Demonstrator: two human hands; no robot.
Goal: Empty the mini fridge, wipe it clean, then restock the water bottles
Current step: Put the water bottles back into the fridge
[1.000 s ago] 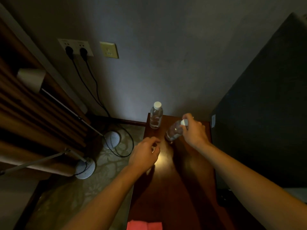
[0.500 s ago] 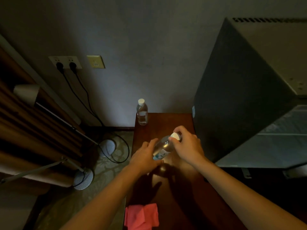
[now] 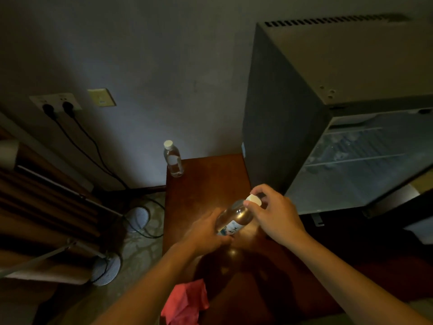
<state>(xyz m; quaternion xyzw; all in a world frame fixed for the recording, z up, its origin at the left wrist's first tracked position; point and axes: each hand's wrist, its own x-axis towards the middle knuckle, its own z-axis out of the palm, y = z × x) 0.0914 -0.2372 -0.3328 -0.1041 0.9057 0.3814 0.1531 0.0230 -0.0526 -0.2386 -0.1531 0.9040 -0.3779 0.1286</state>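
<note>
— What do we have around the wooden table [image 3: 206, 174]?

— We see a dim room: a grey wall [image 3: 164, 55] behind the table, the mini fridge [image 3: 304, 95] standing against the table's right side with its door open and pale wire shelves showing. Left of the table hang brown curtains [image 3: 35, 207]; two lamp bases [image 3: 106, 270] sit on patterned floor, and two black cords run up to a wall socket [image 3: 56, 104]. On the table's far left corner an upright water bottle [image 3: 173, 160] stands by the wall; a pink cloth [image 3: 185, 301] lies at its near edge.

— And our hands?

— Above the table's middle we hold a second bottle [image 3: 234, 216], tilted. Our left hand [image 3: 206, 233] wraps its lower body; our right hand [image 3: 274, 214] pinches its white cap [image 3: 254, 199].

— What differs from half a second ago?

— We have raised the held bottle slightly, our left hand has gone from touching it to wrapping it, and more of the fridge interior is in view.

— Anything unclear?

— The bottle's label is too blurred to read, the fridge's lower shelves are cut off, and the cloth runs off the frame.
</note>
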